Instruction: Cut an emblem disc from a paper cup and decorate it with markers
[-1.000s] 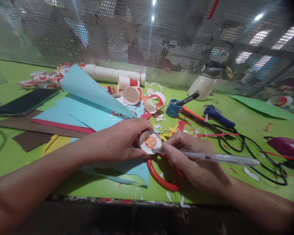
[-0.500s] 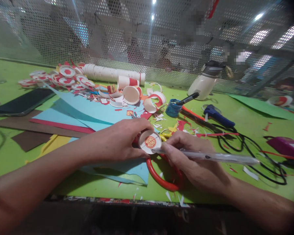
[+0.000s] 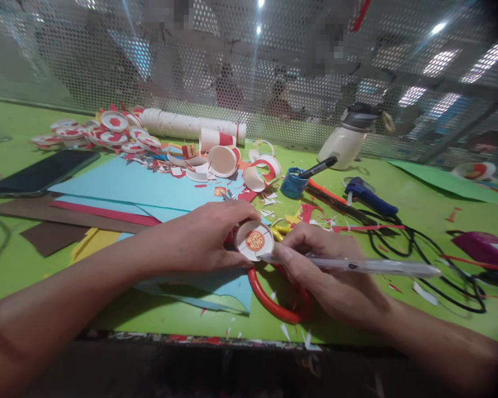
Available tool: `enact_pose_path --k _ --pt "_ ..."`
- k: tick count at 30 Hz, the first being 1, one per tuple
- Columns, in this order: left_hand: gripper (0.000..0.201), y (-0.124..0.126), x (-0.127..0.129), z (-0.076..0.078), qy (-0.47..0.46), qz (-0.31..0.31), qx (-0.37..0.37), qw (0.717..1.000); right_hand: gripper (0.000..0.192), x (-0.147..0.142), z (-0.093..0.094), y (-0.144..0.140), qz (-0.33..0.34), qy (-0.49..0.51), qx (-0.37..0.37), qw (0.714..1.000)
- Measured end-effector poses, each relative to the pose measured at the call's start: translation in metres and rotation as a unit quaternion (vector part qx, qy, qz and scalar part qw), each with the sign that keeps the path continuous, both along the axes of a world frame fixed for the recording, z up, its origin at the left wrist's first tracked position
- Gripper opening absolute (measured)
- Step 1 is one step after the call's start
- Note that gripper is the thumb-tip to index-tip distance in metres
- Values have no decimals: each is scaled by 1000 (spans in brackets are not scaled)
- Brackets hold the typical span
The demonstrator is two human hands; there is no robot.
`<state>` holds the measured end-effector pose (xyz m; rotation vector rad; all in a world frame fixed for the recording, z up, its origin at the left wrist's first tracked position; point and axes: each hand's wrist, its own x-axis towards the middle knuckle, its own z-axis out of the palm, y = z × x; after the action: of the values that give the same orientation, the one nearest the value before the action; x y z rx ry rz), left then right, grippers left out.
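Note:
My left hand (image 3: 203, 237) grips a small paper cup (image 3: 253, 240) lying on its side, its round white bottom with a red emblem facing me. My right hand (image 3: 315, 265) holds a clear pen (image 3: 365, 266), tip touching the cup's bottom rim. Both hands rest over light blue paper sheets (image 3: 145, 188) and red-handled scissors (image 3: 274, 301) on the green table (image 3: 419, 204).
Cut paper cups (image 3: 224, 160), a stack of cups (image 3: 182, 124) and red-white discs (image 3: 112, 130) lie behind. A phone (image 3: 41, 172) sits left, a blue glue pot with brush (image 3: 294, 182), a white bottle (image 3: 348, 141), a blue cutter (image 3: 369, 196), black cable (image 3: 423, 249) right. Mesh wall behind.
The curled-up blue sheet at the back left has dropped flat, uncovering the red-white discs. Both hands, cup and pen have stayed almost still.

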<state>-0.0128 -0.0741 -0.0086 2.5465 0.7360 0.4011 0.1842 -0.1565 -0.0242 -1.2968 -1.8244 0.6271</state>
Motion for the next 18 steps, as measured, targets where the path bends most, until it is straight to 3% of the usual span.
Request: enact_pose_path --k 18 --pt "23 -1 0 2 -6 -14 25 1000 20 0 3 1 -7 29 -40 999"
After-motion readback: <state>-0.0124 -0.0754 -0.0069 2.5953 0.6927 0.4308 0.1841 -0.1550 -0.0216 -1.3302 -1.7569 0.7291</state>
